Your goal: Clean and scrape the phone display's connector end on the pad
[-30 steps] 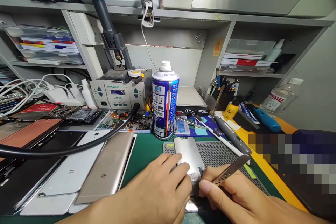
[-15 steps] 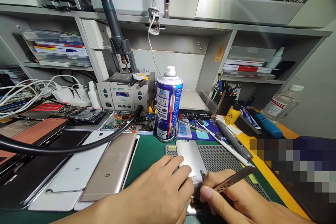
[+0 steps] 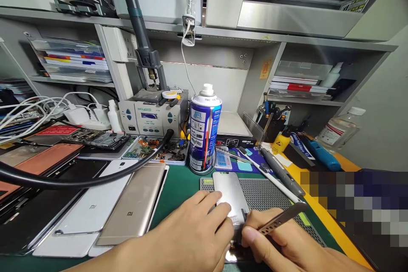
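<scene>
A silver metal-backed phone part (image 3: 230,193) lies on a dark perforated mat (image 3: 264,197). My left hand (image 3: 199,225) rests over its left edge, fingers curled onto the silver surface; the thumb is hidden. Between the thumb and fingers of my right hand (image 3: 270,236) is a slim metal tool with small holes (image 3: 283,216), its handle pointing up and right. The tool's tip is hidden by the hand, near the lower right of the part. Below the part, a dark section with a shiny patch shows between the hands.
A blue spray can (image 3: 205,131) stands just behind the mat. Phone backs, one gold (image 3: 137,204), lie on the left under a black hose (image 3: 95,183). A white brush (image 3: 274,176) and a grey pen-like tool (image 3: 282,172) lie on the right. Soldering station (image 3: 149,114) behind.
The camera view has shifted slightly. Both hands keep nearly the same pose on the part, and the metal tool stays in my right hand.
</scene>
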Available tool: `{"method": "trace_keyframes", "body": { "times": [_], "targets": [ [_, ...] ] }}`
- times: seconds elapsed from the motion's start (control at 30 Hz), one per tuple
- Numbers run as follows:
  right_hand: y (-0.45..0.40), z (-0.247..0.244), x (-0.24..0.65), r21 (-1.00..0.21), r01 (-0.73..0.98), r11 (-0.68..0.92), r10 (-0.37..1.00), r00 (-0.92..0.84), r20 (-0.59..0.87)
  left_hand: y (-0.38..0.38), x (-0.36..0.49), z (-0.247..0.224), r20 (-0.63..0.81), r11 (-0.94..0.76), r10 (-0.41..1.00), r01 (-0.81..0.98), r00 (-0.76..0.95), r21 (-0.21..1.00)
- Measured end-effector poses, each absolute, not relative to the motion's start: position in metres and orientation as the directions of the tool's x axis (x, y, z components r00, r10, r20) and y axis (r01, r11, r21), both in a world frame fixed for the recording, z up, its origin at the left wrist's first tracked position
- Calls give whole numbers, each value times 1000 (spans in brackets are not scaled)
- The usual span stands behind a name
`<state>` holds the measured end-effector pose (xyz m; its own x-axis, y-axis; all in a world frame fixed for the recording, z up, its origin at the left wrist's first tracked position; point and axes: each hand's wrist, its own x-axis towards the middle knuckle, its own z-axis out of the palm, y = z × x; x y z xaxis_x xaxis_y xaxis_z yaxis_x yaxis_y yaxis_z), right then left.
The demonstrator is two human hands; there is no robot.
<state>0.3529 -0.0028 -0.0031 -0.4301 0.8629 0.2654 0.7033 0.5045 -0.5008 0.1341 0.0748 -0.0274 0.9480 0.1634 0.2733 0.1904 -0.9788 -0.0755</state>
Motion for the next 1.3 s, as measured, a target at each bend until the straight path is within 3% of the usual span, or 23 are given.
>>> {"method": "trace_keyframes", "body": {
  "times": [0.73,1.3],
  "targets": [
    [-6,-5,355,-516,720,464,885,-396,244,73,134,-21,274,-976,174,203,946,-82],
    [-6,-3,355,-558,678,479,877,-353,325,70,130,-23,257,-976,162,193,953,-100]
  ]
}}
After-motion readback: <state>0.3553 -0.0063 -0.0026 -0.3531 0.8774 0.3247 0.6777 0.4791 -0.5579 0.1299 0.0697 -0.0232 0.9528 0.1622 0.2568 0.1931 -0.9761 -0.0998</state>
